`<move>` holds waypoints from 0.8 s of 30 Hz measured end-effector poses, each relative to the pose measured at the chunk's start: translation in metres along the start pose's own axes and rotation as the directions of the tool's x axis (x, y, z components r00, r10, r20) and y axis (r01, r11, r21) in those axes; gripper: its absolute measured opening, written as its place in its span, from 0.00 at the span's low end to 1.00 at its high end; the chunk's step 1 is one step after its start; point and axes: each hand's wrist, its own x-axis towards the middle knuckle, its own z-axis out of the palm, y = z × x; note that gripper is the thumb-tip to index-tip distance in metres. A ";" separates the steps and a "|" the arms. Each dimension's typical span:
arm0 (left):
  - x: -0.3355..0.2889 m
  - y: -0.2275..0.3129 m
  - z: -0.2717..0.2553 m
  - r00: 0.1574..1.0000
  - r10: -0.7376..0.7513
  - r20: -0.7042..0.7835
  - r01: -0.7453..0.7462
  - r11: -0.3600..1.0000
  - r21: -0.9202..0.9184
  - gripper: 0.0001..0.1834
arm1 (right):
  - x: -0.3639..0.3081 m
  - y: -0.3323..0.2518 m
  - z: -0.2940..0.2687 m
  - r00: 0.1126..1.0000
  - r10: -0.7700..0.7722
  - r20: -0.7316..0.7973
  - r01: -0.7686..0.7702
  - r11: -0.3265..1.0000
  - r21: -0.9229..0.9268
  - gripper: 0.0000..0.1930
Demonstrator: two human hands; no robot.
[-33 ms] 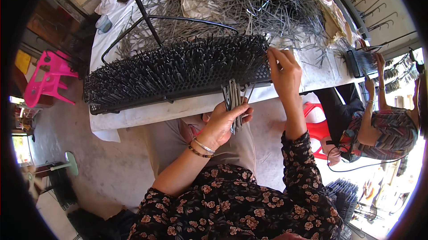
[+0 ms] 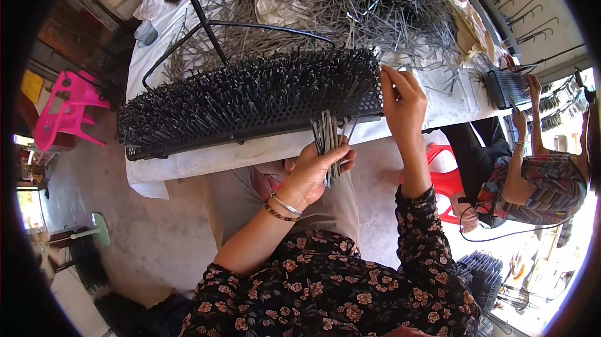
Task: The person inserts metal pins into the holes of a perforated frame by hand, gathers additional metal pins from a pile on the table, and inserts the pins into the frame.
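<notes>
At far left a pink plastic chair [image 2: 66,112] stands on the concrete floor, well apart from the work. A table covered with a white cloth [image 2: 206,158] carries a long black perforated panel [image 2: 250,115], tilted up toward the person and densely set with grey metal pins over its full length. A black bent rod [image 2: 206,27] rises behind the panel. Beyond it, a large loose heap of grey metal pins [image 2: 369,2] lies on the cloth.

The left hand [image 2: 313,171], bracelets at the wrist, sits just below the panel's lower edge, fingers pressed together around a bundle of pins [image 2: 328,143]; the bundle stands roughly upright, its upper ends overlapping the panel's front face.

The right hand [image 2: 400,102] is at the panel's right end, thumb and fingertips pinched together at the top corner; whether a pin is between them cannot be told. The forearm wears a dark floral sleeve.

At far right a second person in a patterned top sits at the same table, hands raised to a smaller black panel [image 2: 507,86]. A red plastic stool [image 2: 441,180] stands between the two people.
</notes>
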 end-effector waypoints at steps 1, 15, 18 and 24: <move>0.000 0.000 0.000 1.000 0.002 -0.004 -0.002 1.000 -0.001 0.10 | -0.004 -0.003 -0.002 1.000 -0.001 0.003 0.001 1.000 0.004 0.08; 0.003 -0.004 0.001 0.999 -0.015 -0.034 0.013 0.998 -0.054 0.12 | 0.002 0.008 -0.023 0.964 0.266 -0.008 -0.249 0.910 0.332 0.11; 0.008 -0.007 -0.006 0.999 -0.002 0.033 0.003 1.000 -0.019 0.12 | 0.012 0.026 -0.012 0.976 0.192 -0.102 -0.154 0.942 0.300 0.10; 0.011 -0.008 -0.013 0.999 -0.033 0.026 0.033 0.999 -0.005 0.12 | 0.012 0.027 0.000 0.985 0.084 -0.153 -0.051 0.977 0.208 0.09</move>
